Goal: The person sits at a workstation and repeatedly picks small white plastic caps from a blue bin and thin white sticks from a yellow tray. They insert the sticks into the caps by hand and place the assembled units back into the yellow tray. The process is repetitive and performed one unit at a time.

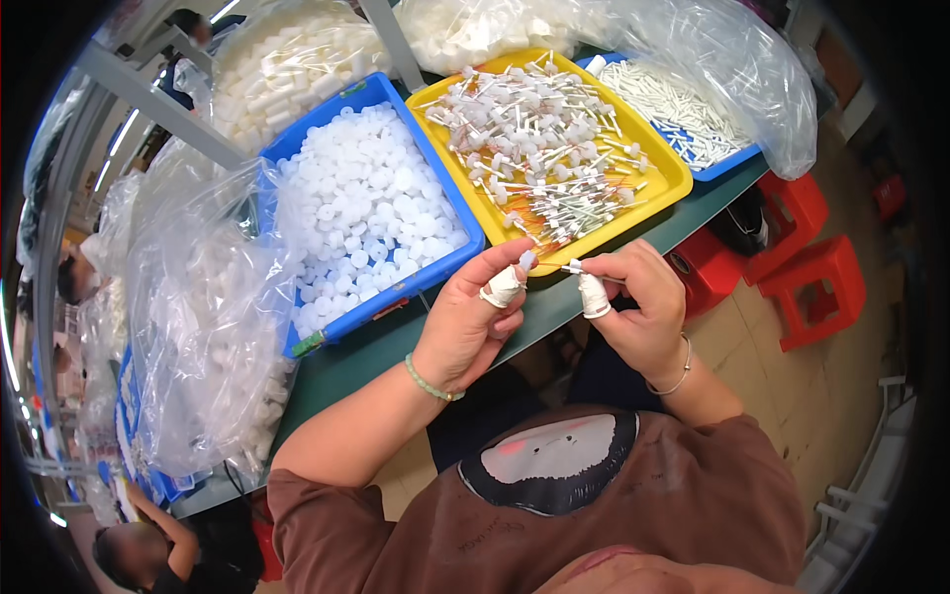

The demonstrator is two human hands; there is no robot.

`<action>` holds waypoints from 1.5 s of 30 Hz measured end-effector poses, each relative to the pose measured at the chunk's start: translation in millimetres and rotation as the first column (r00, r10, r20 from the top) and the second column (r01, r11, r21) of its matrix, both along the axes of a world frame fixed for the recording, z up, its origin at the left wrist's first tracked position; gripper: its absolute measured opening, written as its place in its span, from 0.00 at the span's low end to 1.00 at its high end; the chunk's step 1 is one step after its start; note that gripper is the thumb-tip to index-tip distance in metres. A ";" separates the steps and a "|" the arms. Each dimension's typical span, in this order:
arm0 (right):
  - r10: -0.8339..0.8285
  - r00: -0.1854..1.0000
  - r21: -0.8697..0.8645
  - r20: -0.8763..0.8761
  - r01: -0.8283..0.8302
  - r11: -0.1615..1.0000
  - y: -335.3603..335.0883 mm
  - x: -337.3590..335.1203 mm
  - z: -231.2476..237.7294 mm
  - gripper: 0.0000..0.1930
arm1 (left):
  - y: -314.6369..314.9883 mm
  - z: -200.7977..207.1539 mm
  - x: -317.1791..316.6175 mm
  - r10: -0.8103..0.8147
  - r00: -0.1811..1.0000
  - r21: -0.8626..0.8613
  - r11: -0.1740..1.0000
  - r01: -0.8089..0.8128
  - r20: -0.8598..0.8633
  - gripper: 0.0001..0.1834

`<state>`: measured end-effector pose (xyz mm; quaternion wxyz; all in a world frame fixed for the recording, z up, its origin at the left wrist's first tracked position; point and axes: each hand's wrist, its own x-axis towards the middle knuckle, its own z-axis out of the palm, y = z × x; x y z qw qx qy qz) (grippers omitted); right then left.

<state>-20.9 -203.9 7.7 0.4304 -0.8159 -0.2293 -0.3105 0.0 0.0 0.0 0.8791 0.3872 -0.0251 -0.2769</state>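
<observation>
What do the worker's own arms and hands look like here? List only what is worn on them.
Both forearms are bare below short brown sleeves. The left hand has a white wrap on one finger and a green bead bracelet. The right hand has a white finger cot and a thin silver bangle.

Factory assembly bench: parts-filled blue tray (447,259), yellow tray (675,184), bulk plastic bags (198,337).

A green worktable (554,307) carries a blue plastic tray (450,259) filled with small white round caps (366,208). A second blue tray (727,163) at the far right holds white plastic tubes (673,104) (partly covered by a clear plastic bag (732,59)). Another clear bag of white parts (203,337) lies at the left. Red plastic stools (816,277) stand on the floor beside the table.
</observation>
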 end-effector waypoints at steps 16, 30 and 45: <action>0.069 0.990 0.066 -0.124 -0.061 0.996 19.4 1.8 0.7 0.14 | -2.0 1.2 -0.9 0.001 1.000 0.052 0.999 -0.003 0.027 0.17; 0.347 0.818 0.336 -0.458 -0.202 0.920 26.7 7.2 7.2 0.06 | -3.6 -5.4 -0.7 0.081 0.997 0.103 0.991 -0.081 0.001 0.14; -0.164 0.974 0.025 -0.157 0.170 0.985 -74.6 83.9 25.7 0.11 | -0.6 -1.2 -0.9 0.020 0.998 0.075 0.997 -0.024 0.057 0.10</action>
